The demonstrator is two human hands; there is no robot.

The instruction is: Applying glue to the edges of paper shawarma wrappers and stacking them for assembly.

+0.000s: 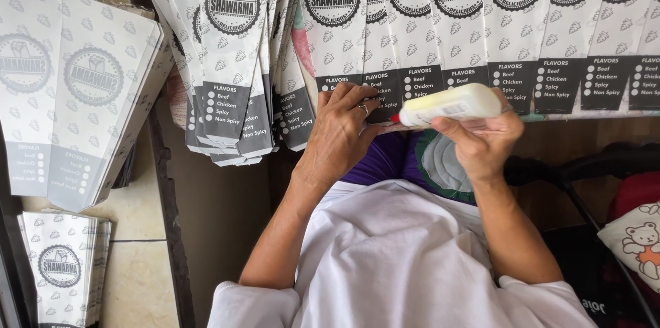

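At frame centre, the right hand [481,139] grips a pale glue bottle [454,104] — red tip pointing left — while the left hand [342,130] presses flat on the overlapping paper sleeves [440,25] fanned across the top.

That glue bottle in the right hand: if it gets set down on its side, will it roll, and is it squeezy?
The glue bottle looks round-bodied and lies sideways in the right hand, so it would probably roll if laid down. Its pale plastic seems soft, likely yielding to a squeeze. The red tip near the left hand may drip.
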